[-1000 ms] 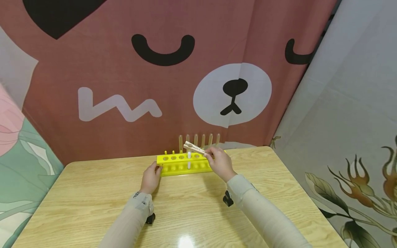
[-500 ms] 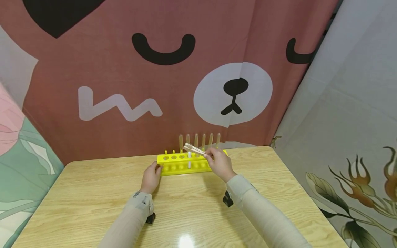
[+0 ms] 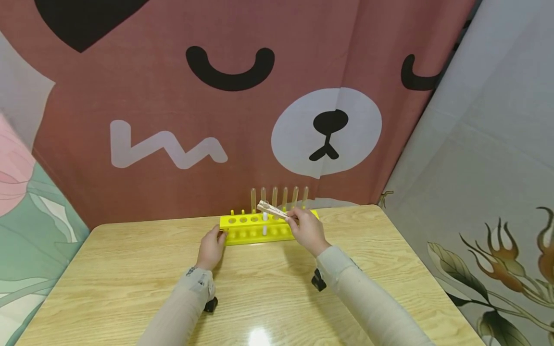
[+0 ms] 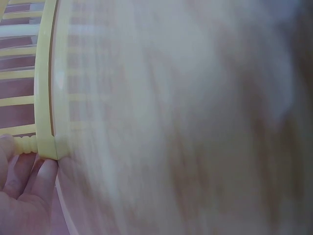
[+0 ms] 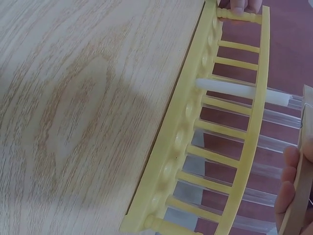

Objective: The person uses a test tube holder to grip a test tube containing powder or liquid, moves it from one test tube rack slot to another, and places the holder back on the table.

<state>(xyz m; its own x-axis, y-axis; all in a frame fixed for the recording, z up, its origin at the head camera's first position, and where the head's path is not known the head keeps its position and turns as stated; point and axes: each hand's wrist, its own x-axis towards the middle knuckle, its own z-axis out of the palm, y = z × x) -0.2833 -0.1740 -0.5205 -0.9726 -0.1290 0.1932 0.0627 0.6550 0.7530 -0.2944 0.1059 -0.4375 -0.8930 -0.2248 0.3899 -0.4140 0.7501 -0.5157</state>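
My left hand [image 3: 211,249] grips the left end of a yellow test tube rack [image 3: 227,222], fingers around its end post [image 4: 25,144] in the left wrist view. My right hand [image 3: 308,229] holds a wooden test tube clamp [image 3: 273,209] by its handle, tilted above the rack. The clamp's head is at the mouth of a test tube with white contents [image 5: 227,88], which stands upright in a rack hole. Whether the clamp encircles the glass cannot be told. In the right wrist view, the fingers [image 5: 286,193] curl around the clamp's wood [image 5: 296,208].
Several clear test tubes [image 3: 253,198] stand upside down on pegs along the rack's back. Two bare pegs [image 3: 232,212] show at the left. The rack stands near the far edge of a wooden table [image 3: 259,288], before a bear-print curtain [image 3: 242,178].
The clamp's head has come down slightly toward the white-filled tube. My left hand and the rack stay in place.
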